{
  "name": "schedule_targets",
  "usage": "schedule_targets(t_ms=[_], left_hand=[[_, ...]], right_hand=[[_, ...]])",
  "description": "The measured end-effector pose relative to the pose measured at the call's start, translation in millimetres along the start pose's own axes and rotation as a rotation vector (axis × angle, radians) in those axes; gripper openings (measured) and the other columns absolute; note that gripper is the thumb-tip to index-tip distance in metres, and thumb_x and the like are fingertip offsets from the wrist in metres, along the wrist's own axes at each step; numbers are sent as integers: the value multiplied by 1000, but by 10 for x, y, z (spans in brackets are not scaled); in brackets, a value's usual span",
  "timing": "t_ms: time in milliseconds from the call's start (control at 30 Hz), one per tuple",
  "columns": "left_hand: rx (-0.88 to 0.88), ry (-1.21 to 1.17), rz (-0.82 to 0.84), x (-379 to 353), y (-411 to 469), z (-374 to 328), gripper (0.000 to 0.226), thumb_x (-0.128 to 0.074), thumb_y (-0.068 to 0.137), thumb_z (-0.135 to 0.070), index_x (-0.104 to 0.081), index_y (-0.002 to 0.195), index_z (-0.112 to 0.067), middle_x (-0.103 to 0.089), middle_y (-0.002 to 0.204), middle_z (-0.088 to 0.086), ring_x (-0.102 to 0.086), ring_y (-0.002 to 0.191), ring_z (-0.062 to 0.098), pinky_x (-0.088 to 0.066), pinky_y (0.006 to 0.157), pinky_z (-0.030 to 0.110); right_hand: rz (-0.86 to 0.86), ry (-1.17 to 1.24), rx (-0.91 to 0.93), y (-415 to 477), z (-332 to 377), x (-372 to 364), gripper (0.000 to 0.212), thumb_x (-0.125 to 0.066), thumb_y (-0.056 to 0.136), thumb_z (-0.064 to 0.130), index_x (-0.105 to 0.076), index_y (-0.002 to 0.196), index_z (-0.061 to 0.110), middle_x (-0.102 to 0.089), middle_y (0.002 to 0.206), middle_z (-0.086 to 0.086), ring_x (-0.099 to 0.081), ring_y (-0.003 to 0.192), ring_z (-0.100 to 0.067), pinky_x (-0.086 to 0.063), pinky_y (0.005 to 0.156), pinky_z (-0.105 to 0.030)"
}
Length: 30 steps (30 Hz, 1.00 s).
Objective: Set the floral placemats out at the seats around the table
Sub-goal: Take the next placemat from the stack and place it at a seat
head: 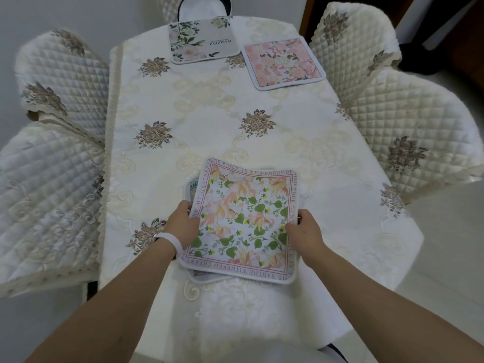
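A white placemat with orange flowers, green leaves and a lettered red border (243,218) lies on top of a small stack near the table's front edge. My left hand (180,224) grips its left edge and my right hand (303,231) grips its right edge. Edges of other mats (192,187) peek out beneath it. A grey-green floral placemat (201,40) lies at the far end of the table. A pink floral placemat (284,62) lies at the far right seat.
The table (199,121) wears a cream embroidered cloth with brown flower motifs. Quilted cream chairs stand at the left (57,82), the near left (44,205), the right (408,121) and the far right (353,35). A dark doorway is at the back right.
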State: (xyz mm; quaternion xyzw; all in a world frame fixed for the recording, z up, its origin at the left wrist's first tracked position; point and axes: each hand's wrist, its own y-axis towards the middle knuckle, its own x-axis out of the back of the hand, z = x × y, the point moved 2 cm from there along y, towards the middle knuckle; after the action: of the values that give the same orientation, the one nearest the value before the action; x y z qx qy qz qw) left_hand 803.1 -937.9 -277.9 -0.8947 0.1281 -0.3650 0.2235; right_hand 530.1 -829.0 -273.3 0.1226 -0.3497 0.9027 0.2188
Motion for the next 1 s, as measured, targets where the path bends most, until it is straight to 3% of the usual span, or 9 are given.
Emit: schedule_targets(t_ms=[267,533,633,700,833,933,1000], left_hand=[[-95,-94,-85,214,-311,-32,12,-50,92,-17,-49,102,-22,-64,94,2,-61,77,23,-48,62,33],[-215,-188,18,47,-484,-265,17,-52,92,-17,-50,99,-33,-63,97,-8,-62,87,19,-49,70,34],[-261,-190,43,-52,-576,-480,16,-53,92,-15,-53,105,-25,-64,100,-3,-63,88,19,-51,73,36],[-282,-196,58,-123,-668,-617,17,-53,92,-14,-53,108,-20,-65,99,-2,-63,86,18,-50,69,33],[-318,-203,82,-316,-911,-879,18,-53,92,-16,-54,107,-26,-67,102,-1,-66,89,23,-55,78,45],[-332,-209,75,-541,-1157,-1121,18,-52,93,-12,-52,97,-30,-66,99,0,-66,84,22,-55,70,40],[-346,-199,76,-734,-1332,-1302,20,-53,93,-11,-52,96,-31,-68,96,2,-68,80,25,-57,69,44]], right_hand=[[-25,0,58,-323,136,103,21,-50,91,8,-53,110,17,-63,100,2,-62,87,-14,-49,62,-27],[-163,63,74,-670,6,514,20,-52,91,8,-54,109,18,-65,101,2,-64,89,-17,-50,62,-29],[-215,102,70,-763,-92,745,21,-52,91,7,-55,109,17,-65,102,0,-65,89,-18,-51,63,-31],[-242,127,75,-814,-146,908,20,-53,91,7,-55,108,18,-66,101,0,-65,90,-20,-53,65,-33],[-282,191,94,-909,-274,1261,21,-53,91,7,-56,106,21,-66,101,1,-66,90,-19,-54,70,-36],[-291,239,92,-964,-454,1590,22,-53,91,7,-56,105,23,-67,102,1,-67,91,-20,-57,80,-43],[-293,263,98,-1007,-590,1853,23,-53,91,7,-57,108,22,-68,102,1,-67,91,-20,-57,81,-45]])
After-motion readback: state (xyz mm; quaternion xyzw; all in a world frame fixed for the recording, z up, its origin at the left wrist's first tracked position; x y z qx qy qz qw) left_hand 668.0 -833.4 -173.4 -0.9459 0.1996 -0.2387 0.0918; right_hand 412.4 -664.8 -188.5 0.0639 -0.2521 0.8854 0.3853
